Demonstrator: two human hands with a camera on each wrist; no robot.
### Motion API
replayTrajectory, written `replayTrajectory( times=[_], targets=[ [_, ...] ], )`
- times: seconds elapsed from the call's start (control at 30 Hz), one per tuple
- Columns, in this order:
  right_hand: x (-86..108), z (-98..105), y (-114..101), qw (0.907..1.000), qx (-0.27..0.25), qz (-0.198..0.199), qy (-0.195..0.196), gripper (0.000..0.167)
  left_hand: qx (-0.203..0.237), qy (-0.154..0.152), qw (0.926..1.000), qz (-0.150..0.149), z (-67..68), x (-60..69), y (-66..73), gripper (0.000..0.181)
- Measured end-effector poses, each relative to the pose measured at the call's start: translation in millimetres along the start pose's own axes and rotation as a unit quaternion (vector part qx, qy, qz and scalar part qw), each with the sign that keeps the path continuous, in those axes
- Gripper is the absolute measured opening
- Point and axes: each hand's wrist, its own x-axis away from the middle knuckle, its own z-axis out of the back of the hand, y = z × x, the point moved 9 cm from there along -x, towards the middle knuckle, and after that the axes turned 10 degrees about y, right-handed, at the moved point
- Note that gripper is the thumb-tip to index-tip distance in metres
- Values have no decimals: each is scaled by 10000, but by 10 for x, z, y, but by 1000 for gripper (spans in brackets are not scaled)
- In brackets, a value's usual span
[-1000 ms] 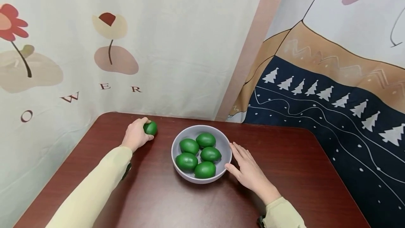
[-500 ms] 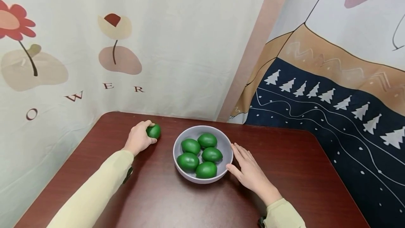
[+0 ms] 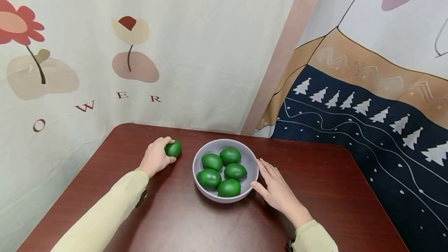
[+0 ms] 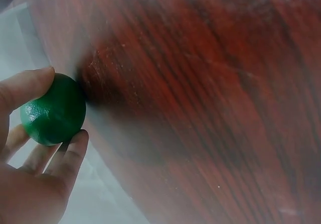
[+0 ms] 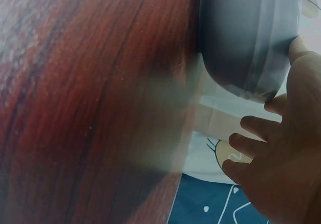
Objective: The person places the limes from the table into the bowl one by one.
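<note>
Curled around a green lime point(image 3: 174, 149), my left hand point(image 3: 156, 158) is to the left of a grey bowl point(image 3: 250, 162). In the left wrist view, thumb and fingers hold that lime point(image 4: 54, 111) from both sides, close to the tabletop. Several more limes point(image 3: 209, 179) lie inside the bowl. My right hand point(image 3: 276, 188) rests against the bowl's right side with its fingers extended. The right wrist view shows the thumb and one fingertip at the wall of the bowl point(image 5: 241, 38), with the other fingers spread below.
The bowl stands on a dark red-brown wooden table point(image 3: 196, 228) with rounded far corners. Behind the far edge hangs a pale curtain point(image 3: 210, 49) with flower prints. To the right is a navy cloth point(image 3: 336, 127) with white trees.
My left hand has brought its lime a little to the right and nearer to me, toward the bowl. The right hand stays at the bowl. The head view has shifted slightly.
</note>
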Motion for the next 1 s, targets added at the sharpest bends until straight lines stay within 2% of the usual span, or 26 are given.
replayTrajectory(
  times=[0.23, 0.47, 0.73, 1.0],
  targets=[
    [-16, -1, -20, 9999, 38, 142, 28, 76, -38, -46, 9999, -148, 2, 83, 45, 55],
    [-18, -4, -27, 10000, 20, 32, -92, 77, 23, 16, 9997, -260, 5, 146, 81, 54],
    [-8, 12, -31, 10000, -3, 73, 24, 76, 56, 96, 9992, -393, 0, 193, 137, 53],
    [-3, 6, -18, 10000, 5, 29, -27, 76, 64, 156, 9984, -543, 6, 279, 207, 53]
  ],
)
